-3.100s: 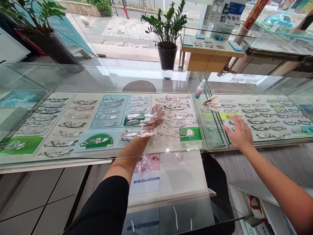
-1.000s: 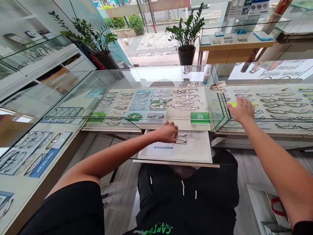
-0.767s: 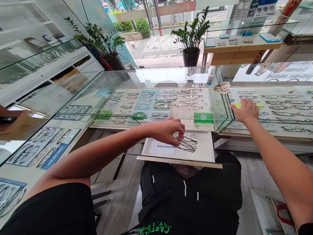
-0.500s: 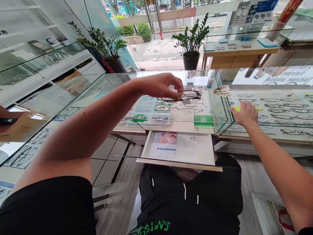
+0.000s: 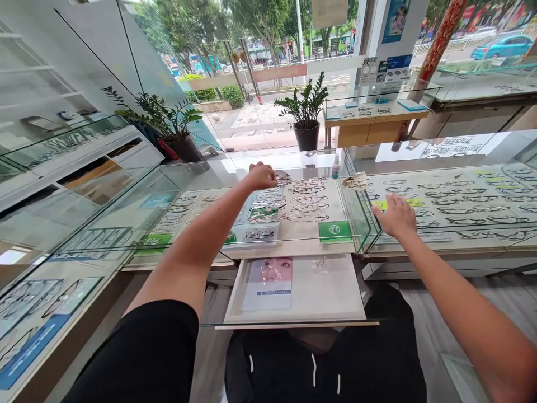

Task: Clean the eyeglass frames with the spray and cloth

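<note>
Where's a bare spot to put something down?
In the pulled-out drawer, right of the face picture and in front of the clear plastic. It's crowded around the right hand, where rows of frames spread, and by the left hand, which pinches glasses.

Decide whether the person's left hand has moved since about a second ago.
Yes, forward, away from the body: about a second ago the left hand was over the open drawer; now it is well beyond it, left of the spray bottle.
</note>
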Available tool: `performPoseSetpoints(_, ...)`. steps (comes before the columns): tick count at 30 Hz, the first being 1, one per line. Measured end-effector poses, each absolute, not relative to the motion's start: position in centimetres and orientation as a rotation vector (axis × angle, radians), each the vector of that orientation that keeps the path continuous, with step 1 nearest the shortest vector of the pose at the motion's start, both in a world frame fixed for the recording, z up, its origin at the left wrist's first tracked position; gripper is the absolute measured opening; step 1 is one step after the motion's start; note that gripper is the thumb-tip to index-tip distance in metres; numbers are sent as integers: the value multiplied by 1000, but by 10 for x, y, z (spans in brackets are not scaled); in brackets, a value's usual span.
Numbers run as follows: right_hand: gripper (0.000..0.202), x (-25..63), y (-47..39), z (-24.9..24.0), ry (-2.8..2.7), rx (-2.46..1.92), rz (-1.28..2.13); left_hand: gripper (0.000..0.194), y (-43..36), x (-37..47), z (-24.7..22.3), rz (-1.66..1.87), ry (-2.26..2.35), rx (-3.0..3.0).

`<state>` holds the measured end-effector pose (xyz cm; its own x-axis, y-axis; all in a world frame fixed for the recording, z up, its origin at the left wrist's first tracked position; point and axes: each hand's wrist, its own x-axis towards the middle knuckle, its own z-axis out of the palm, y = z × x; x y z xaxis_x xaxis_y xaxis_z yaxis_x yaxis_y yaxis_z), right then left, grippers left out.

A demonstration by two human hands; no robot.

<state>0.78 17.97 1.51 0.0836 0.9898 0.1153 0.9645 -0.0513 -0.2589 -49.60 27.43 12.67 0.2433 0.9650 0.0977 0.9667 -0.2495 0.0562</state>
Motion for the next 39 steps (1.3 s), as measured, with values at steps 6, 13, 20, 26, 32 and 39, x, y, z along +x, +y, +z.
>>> performPoseSetpoints(6, 87, 7, 179, 13, -1946, -2102, 132, 15, 290, -507, 95, -137, -1909, -2433)
performPoseSetpoints(13, 91, 4, 175, 21, -1947, -2128, 165, 20, 296, -520, 83, -33, -1905, -2489)
performPoseSetpoints(20, 88, 4, 174, 23, -1950, -2137, 171, 30, 289, -528, 88, 84, -1851, -2530)
performPoseSetpoints(26, 88, 7, 177, 17, -1939, -2110, 156, 41, 279, -531, 94, 116, -1877, -2525)
performPoseSetpoints(32, 85, 9, 179, 10, -1924, -2068, 144, 38, 274, -530, 95, -80, -1872, -2440)
performPoseSetpoints(39, 88, 9, 179, 12, -1952, -2085, 152, 37, 281, -529, 89, -140, -1877, -2461)
